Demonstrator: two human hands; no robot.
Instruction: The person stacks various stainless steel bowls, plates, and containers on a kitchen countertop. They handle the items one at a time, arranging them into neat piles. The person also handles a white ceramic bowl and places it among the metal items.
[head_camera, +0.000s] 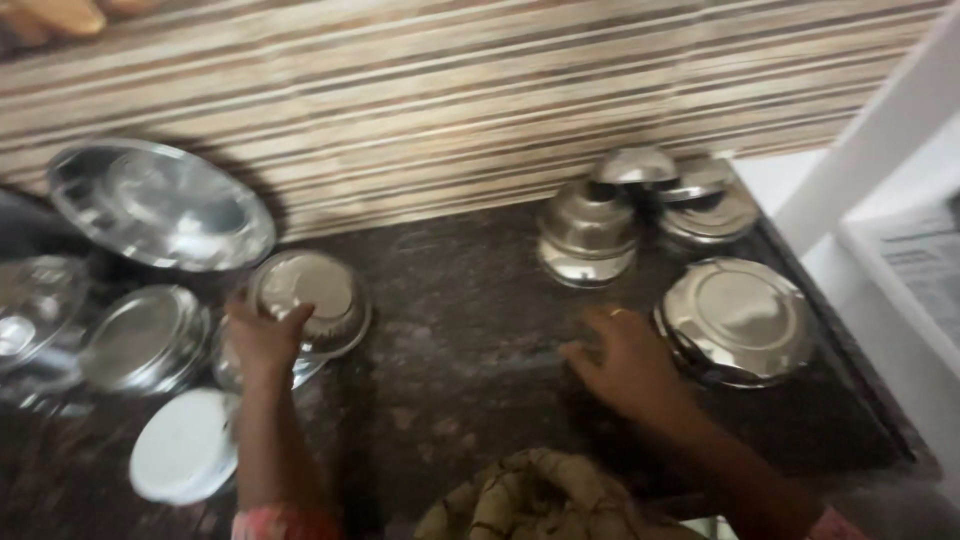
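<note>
Left hand (262, 340) grips the rim of an upturned steel bowl (312, 300) resting on the dark stone counter (460, 300). Right hand (625, 362) lies loose and flat on the counter, grasping nothing, fingertips toward the left. Just beside it, to its right: stack of steel plates (738, 320). Beyond it: cluster of small steel vessels (590, 230). Below the left hand: white lid (182, 445); above-left: large steel plate (160, 203) leaning on the striped wall.

Dark speckled stone countertop (460, 330) below a far wall of brown and cream horizontal striped tiles (480, 110), with white furniture, perhaps a cabinet or appliance (890, 170), at the right edge, all blurred under soft, warm indoor light.
</note>
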